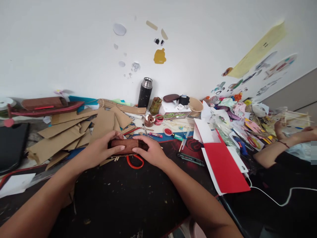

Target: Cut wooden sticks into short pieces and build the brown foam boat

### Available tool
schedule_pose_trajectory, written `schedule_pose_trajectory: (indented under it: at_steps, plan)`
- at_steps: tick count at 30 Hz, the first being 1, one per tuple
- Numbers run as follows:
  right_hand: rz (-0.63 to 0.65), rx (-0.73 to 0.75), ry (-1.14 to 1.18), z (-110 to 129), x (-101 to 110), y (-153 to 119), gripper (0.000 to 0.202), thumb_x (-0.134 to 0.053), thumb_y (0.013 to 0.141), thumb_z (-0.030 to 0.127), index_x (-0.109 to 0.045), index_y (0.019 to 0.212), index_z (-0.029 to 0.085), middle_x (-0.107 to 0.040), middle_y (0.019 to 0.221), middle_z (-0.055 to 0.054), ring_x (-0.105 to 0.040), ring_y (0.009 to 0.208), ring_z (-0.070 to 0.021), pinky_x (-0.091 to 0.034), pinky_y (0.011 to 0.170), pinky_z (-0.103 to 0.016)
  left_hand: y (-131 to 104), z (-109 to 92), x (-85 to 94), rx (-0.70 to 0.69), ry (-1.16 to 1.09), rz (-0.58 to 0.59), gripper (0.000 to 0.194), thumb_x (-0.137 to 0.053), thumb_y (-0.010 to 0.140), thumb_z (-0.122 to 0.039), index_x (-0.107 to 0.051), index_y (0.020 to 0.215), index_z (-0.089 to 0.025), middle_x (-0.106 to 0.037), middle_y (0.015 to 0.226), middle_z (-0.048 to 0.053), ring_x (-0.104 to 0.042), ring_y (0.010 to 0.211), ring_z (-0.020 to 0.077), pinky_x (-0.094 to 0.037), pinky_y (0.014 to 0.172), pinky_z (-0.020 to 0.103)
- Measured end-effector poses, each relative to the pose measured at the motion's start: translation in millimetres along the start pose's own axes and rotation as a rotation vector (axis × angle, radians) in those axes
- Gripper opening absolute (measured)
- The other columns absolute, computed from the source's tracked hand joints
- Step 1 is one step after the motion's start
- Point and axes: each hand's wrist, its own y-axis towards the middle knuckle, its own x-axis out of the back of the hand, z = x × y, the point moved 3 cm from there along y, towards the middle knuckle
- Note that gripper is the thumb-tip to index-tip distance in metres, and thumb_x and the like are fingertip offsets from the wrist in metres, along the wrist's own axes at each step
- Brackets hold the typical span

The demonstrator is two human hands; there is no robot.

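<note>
Between both hands is a brown curved piece (pixel 126 145), painted and rolled like a small arched roof, held just over the dark table mat. My left hand (pixel 105 145) grips its left end, thumb along the front and fingers behind. Its right end is pinched by my right hand (pixel 151 150), with the thumb at the lower front edge. Right below the piece lie red-orange scissor-like loop handles (pixel 135 162), partly hidden by it. Cut cardboard sheets (pixel 61 135) are piled beside my left hand.
A model boat (pixel 47 110) lies at the far left. Behind stand a black thermos (pixel 145 92) and paint jars (pixel 149 120). A utility knife (pixel 190 159) and red paper (pixel 224 168) lie to the right. Another person's arm (pixel 269 152) holds a stick frame (pixel 296 118) at far right.
</note>
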Motion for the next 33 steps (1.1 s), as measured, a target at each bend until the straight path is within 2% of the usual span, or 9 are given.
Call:
schedule_pose_trajectory:
  at_steps: [5,9,11,14,16,18,21,27,33]
  plan:
    - [0.021,0.038,-0.037,3.6,6.4,-2.3,0.054,-0.083,0.094,0.043,-0.069,0.145,0.029,-0.073,0.144,-0.010,-0.068,0.134,-0.0268,-0.050,0.117,-0.043,-0.3,-0.5,1.2,-0.022,-0.011,0.008,0.054,-0.063,0.093,-0.070,-0.066,0.121,-0.025,-0.079,0.119,0.006,-0.072,0.111,0.0328,-0.055,0.098,0.041]
    - [0.086,0.037,-0.114,5.8,7.1,-6.1,0.063,-0.087,0.092,0.042,-0.065,0.150,0.031,-0.070,0.148,-0.010,-0.065,0.138,-0.0282,-0.048,0.119,-0.045,-1.9,-3.7,5.4,-0.036,0.017,0.031,0.051,-0.058,0.098,-0.067,-0.068,0.124,-0.025,-0.079,0.121,0.006,-0.072,0.111,0.0319,-0.056,0.096,0.039]
    - [0.101,0.033,-0.125,5.1,5.5,-7.9,0.063,-0.086,0.092,0.040,-0.064,0.151,0.031,-0.069,0.149,-0.010,-0.065,0.138,-0.0281,-0.049,0.118,-0.045,-3.4,-6.4,7.0,-0.078,0.092,0.034,0.052,-0.059,0.098,-0.068,-0.068,0.127,-0.025,-0.077,0.126,0.008,-0.071,0.115,0.0331,-0.055,0.100,0.042]
    - [0.092,0.027,-0.127,2.6,2.5,-9.4,0.061,-0.084,0.094,0.040,-0.063,0.150,0.030,-0.070,0.149,-0.010,-0.066,0.138,-0.0277,-0.049,0.118,-0.045,-5.4,-9.5,3.9,-0.188,0.266,0.030,0.063,-0.072,0.088,-0.069,-0.068,0.132,-0.025,-0.073,0.136,0.012,-0.066,0.126,0.0373,-0.051,0.110,0.049]
    - [0.090,0.020,-0.141,1.0,0.4,-9.7,0.060,-0.084,0.094,0.041,-0.064,0.149,0.030,-0.070,0.148,-0.010,-0.066,0.138,-0.0279,-0.050,0.117,-0.045,-5.7,-8.3,-2.0,-0.237,0.376,0.019,0.065,-0.076,0.085,-0.064,-0.067,0.134,-0.023,-0.071,0.139,0.015,-0.064,0.130,0.0399,-0.050,0.112,0.053]
    - [0.086,0.022,-0.150,0.5,-1.3,-9.7,0.059,-0.083,0.094,0.043,-0.065,0.148,0.029,-0.072,0.146,-0.010,-0.067,0.137,-0.0282,-0.050,0.117,-0.045,-5.1,-4.4,-9.1,-0.253,0.450,0.021,0.058,-0.073,0.089,-0.054,-0.066,0.135,-0.021,-0.072,0.136,0.018,-0.064,0.129,0.0404,-0.050,0.111,0.055]
    - [0.080,0.051,-0.150,2.3,-2.9,-10.4,0.058,-0.082,0.096,0.044,-0.064,0.149,0.027,-0.071,0.146,-0.012,-0.066,0.138,-0.0283,-0.050,0.117,-0.045,-3.6,2.8,-15.3,-0.248,0.479,0.026,0.051,-0.067,0.093,-0.048,-0.064,0.135,-0.019,-0.072,0.133,0.019,-0.066,0.127,0.0399,-0.051,0.109,0.054]
    - [0.054,0.020,-0.164,4.7,1.1,-15.6,0.068,-0.082,0.094,0.052,-0.059,0.156,0.033,-0.068,0.151,-0.010,-0.064,0.140,-0.0292,-0.049,0.119,-0.047,-3.2,7.7,-10.1,-0.202,0.420,0.049,0.050,-0.067,0.092,-0.053,-0.065,0.132,-0.024,-0.074,0.133,0.017,-0.069,0.121,0.0385,-0.054,0.105,0.051]
    - [0.014,0.021,-0.188,-1.6,9.7,-27.9,0.059,-0.083,0.094,0.049,-0.066,0.147,0.029,-0.073,0.141,-0.011,-0.069,0.132,-0.0282,-0.052,0.115,-0.045,-2.9,1.7,-3.3,-0.114,0.382,0.101,0.058,-0.067,0.089,-0.056,-0.062,0.138,-0.026,-0.072,0.140,0.014,-0.068,0.126,0.0384,-0.053,0.107,0.050]
